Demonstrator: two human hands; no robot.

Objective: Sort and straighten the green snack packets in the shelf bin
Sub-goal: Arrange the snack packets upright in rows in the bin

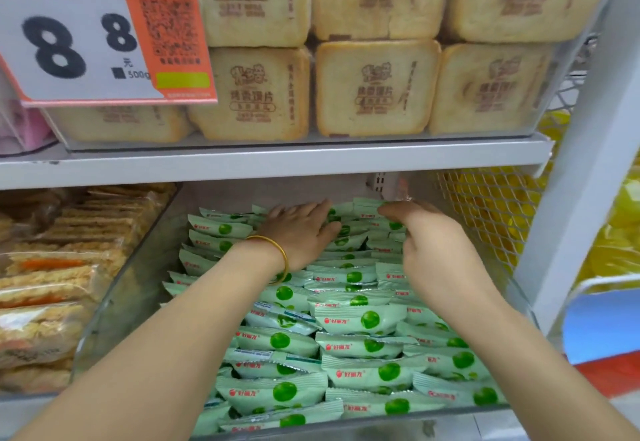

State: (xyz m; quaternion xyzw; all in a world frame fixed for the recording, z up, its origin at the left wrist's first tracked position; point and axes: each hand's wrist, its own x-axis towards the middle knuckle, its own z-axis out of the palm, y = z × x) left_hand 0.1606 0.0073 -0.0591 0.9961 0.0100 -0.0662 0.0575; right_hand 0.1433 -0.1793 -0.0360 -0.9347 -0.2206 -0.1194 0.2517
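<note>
Single view, head-worn, wide-angle. Faces forward and somewhat down into the lower shelf bin [138, 267], close in. Left hand [298, 232] and right hand [436, 253] extend away from the lens, arms cropped at the bottom edge. Upper shelf [277, 160] crosses mid-frame; price tag [86, 32] looms near, top left.

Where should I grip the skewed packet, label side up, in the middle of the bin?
Pinch the skewed packet by its flat right end seam, coming from above and the front. It lies on top of the rows at a slant, so that end looks free; the puffed middle may slip.
</note>
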